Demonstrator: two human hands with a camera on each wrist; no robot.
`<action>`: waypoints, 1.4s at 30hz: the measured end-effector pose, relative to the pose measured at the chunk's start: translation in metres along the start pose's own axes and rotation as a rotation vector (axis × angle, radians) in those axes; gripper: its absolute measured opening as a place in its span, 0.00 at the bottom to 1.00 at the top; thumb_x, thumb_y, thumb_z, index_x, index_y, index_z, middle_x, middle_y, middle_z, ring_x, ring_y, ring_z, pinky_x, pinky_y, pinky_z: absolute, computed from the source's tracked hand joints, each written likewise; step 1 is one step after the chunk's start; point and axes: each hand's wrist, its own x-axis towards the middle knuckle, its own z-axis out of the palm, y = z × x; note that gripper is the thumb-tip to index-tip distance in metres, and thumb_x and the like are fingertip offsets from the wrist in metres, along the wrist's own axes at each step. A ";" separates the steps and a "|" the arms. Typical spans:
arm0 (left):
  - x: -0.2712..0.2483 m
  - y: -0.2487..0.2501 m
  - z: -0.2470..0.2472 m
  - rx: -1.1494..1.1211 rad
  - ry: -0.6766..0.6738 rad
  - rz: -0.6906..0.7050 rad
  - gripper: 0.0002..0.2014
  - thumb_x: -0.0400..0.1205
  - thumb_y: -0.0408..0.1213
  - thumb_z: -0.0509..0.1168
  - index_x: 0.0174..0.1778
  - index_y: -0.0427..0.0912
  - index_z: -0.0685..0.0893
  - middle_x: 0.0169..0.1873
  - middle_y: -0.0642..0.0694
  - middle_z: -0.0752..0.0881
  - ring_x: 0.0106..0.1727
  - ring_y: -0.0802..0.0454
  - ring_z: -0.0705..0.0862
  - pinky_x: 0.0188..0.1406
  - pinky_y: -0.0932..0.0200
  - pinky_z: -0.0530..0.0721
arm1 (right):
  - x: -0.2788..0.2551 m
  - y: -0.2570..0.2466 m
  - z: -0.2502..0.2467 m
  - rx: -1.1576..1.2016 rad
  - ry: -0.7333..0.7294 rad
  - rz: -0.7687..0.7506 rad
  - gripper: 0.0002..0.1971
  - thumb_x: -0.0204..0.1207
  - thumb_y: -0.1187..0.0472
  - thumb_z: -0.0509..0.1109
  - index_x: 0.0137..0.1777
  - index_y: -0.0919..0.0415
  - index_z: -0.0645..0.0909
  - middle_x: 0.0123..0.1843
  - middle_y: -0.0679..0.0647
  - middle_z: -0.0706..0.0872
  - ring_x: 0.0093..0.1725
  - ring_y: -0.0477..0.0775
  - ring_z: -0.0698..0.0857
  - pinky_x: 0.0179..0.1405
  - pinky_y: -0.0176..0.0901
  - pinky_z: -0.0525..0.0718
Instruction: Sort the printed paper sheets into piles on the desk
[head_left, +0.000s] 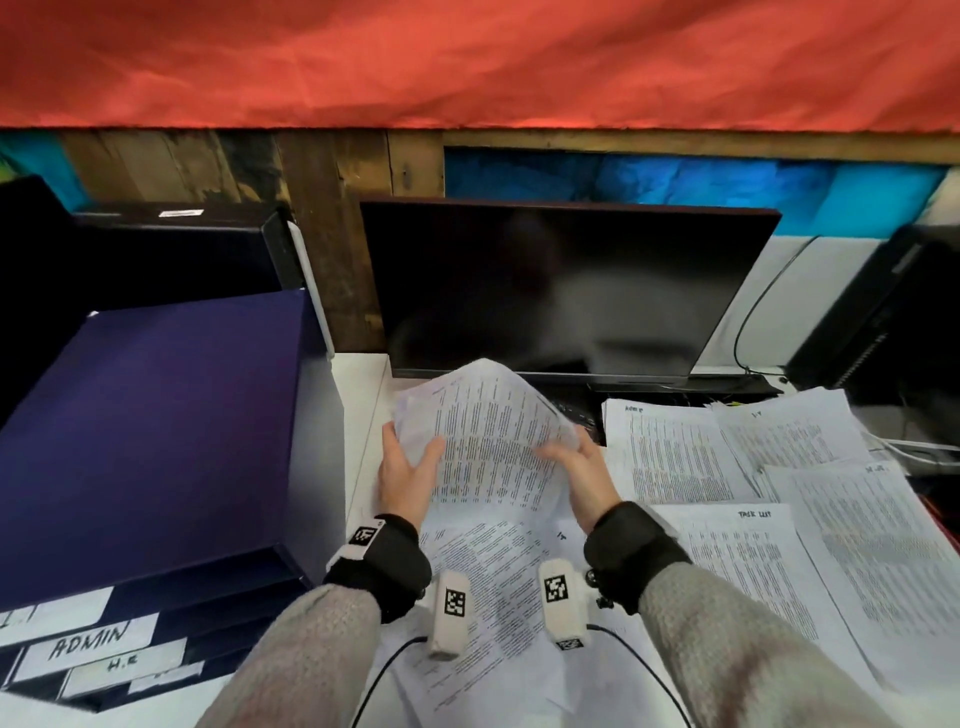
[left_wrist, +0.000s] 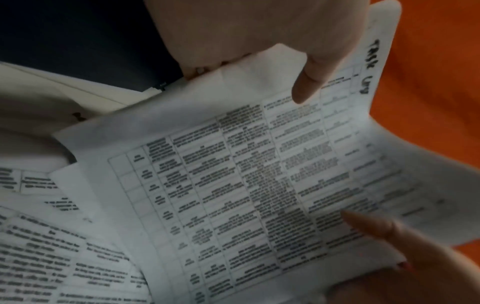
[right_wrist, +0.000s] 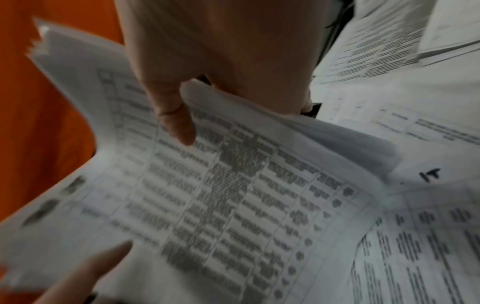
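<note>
Both my hands hold one bunch of printed sheets (head_left: 488, 431) up over the desk, in front of the monitor. My left hand (head_left: 410, 457) grips its left edge, thumb on top and fingers behind. My right hand (head_left: 571, 457) grips the right edge the same way. In the left wrist view the top sheet (left_wrist: 259, 174) is a printed table with "TASK LIST" handwritten along one margin. The right wrist view shows the same sheet (right_wrist: 233, 195), curled and blurred. Below the hands lies a loose sheet (head_left: 498, 571) marked "IT" (right_wrist: 430, 174). Piles of sheets (head_left: 675, 452) cover the desk to the right, one headed "TASK LIST" (head_left: 737, 556).
A dark monitor (head_left: 561, 291) stands behind the held sheets, with a keyboard (head_left: 576, 410) partly hidden under paper. Navy stacked letter trays (head_left: 150, 431) with labels such as "ADMIN" fill the left. A black computer case (head_left: 909, 312) and cables sit at the far right.
</note>
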 end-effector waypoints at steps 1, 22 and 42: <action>-0.002 0.001 0.004 0.011 0.019 -0.006 0.35 0.83 0.43 0.64 0.82 0.51 0.53 0.76 0.48 0.69 0.77 0.45 0.67 0.72 0.52 0.67 | -0.001 0.002 0.006 0.006 0.003 -0.013 0.16 0.70 0.70 0.71 0.58 0.68 0.77 0.57 0.64 0.85 0.54 0.60 0.85 0.58 0.56 0.83; 0.021 -0.034 -0.002 -0.285 0.214 -0.056 0.28 0.68 0.41 0.65 0.66 0.48 0.71 0.57 0.46 0.83 0.60 0.41 0.82 0.64 0.44 0.79 | 0.002 0.002 0.023 0.110 0.045 -0.006 0.13 0.74 0.75 0.60 0.50 0.61 0.81 0.50 0.55 0.88 0.51 0.54 0.85 0.47 0.46 0.82; 0.032 -0.071 -0.003 -0.075 -0.007 -0.158 0.23 0.64 0.52 0.73 0.55 0.52 0.81 0.52 0.47 0.88 0.54 0.44 0.87 0.61 0.41 0.83 | 0.021 0.048 0.034 -0.014 0.064 0.098 0.16 0.78 0.76 0.59 0.61 0.58 0.70 0.55 0.55 0.83 0.51 0.49 0.83 0.48 0.40 0.81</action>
